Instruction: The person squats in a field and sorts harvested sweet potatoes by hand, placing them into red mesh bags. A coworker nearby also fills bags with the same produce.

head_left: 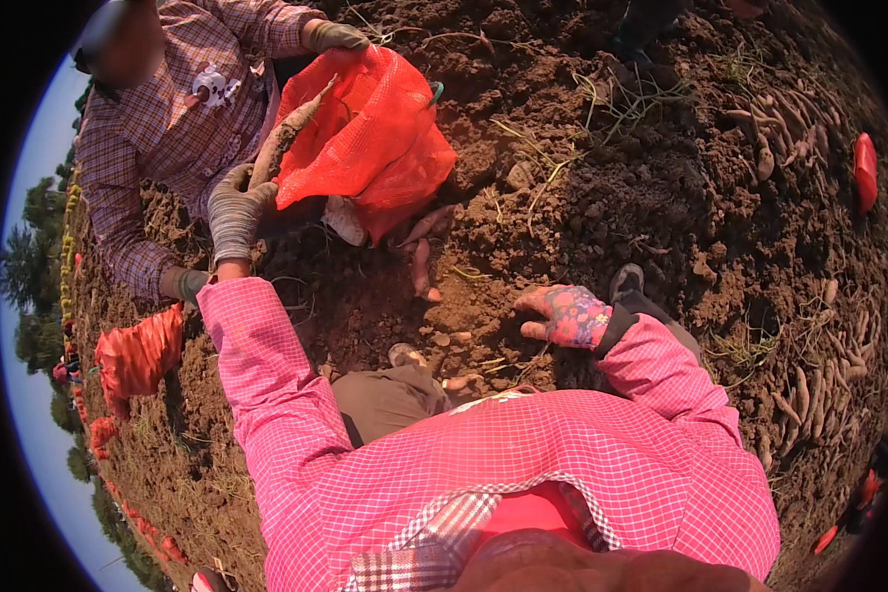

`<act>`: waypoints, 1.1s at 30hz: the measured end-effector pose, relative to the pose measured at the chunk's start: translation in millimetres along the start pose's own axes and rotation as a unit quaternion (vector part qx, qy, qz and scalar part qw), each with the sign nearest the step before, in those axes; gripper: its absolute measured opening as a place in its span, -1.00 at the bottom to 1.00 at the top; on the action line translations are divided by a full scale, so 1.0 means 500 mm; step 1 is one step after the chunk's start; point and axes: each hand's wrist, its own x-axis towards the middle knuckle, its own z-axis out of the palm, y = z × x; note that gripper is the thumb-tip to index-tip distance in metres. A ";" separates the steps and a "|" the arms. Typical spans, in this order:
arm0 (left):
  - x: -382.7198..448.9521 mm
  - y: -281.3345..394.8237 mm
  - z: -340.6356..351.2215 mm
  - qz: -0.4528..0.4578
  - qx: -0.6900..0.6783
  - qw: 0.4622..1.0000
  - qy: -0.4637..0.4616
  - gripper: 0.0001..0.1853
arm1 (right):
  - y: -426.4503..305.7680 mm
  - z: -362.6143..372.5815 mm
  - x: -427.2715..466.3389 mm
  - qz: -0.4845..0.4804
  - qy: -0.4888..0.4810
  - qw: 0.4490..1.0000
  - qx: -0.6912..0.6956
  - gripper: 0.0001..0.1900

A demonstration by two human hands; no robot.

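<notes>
My left hand (237,207), in a grey striped knit glove, grips the lower end of a long sweet potato (292,133) caked with soil. The root points up across the mouth of a red mesh sack (385,140). A co-worker's gloved hand (338,37) holds the sack's upper rim. To the right, my right hand (566,314), in a flowered glove, is held over the soil with its fingers apart and nothing in it. Several pinkish sweet potatoes (420,268) lie on the ground between my hands, below the sack.
A co-worker in a checked shirt (133,155) is across from me on the left. Another red sack (140,355) stands behind my left arm. Rows of sweet potatoes (814,399) lie on the soil at the right. Loose vines (555,177) cross the clods ahead.
</notes>
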 end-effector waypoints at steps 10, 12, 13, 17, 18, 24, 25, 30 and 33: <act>0.136 0.068 0.252 0.246 -0.164 0.954 -0.054 -0.64 | 0.004 -0.009 -0.010 0.024 0.006 0.999 -0.032 -0.52; 0.054 0.005 0.322 0.133 -0.163 0.971 -0.116 -0.73 | 0.008 -0.007 -0.013 0.029 0.018 0.998 -0.050 -0.52; 0.004 -0.036 0.365 0.074 -0.101 0.979 -0.161 -0.74 | 0.010 -0.005 -0.013 0.016 0.016 0.998 -0.053 -0.53; -0.139 -0.226 0.521 -0.147 0.272 0.887 -0.344 -0.33 | 0.013 0.014 -0.004 -0.012 -0.002 0.999 -0.045 -0.54; -0.163 -0.270 0.552 -0.211 0.198 0.900 -0.325 -0.26 | 0.016 0.016 0.001 -0.017 -0.003 0.999 -0.046 -0.53; -0.238 -0.400 0.651 -0.289 0.270 0.827 -0.400 -0.14 | 0.039 0.028 0.027 0.061 -0.051 0.996 -0.032 -0.48; -0.250 -0.402 0.657 -0.297 0.262 0.829 -0.396 -0.14 | 0.045 0.031 0.035 0.073 -0.081 0.994 -0.014 -0.48; -0.295 -0.384 0.663 -0.339 0.207 0.836 -0.379 -0.10 | 0.100 0.044 0.177 0.143 -0.261 0.947 0.122 -0.46; -0.304 -0.380 0.654 -0.364 0.178 0.837 -0.368 -0.08 | 0.151 0.071 0.388 0.133 -0.248 0.959 -0.034 -0.49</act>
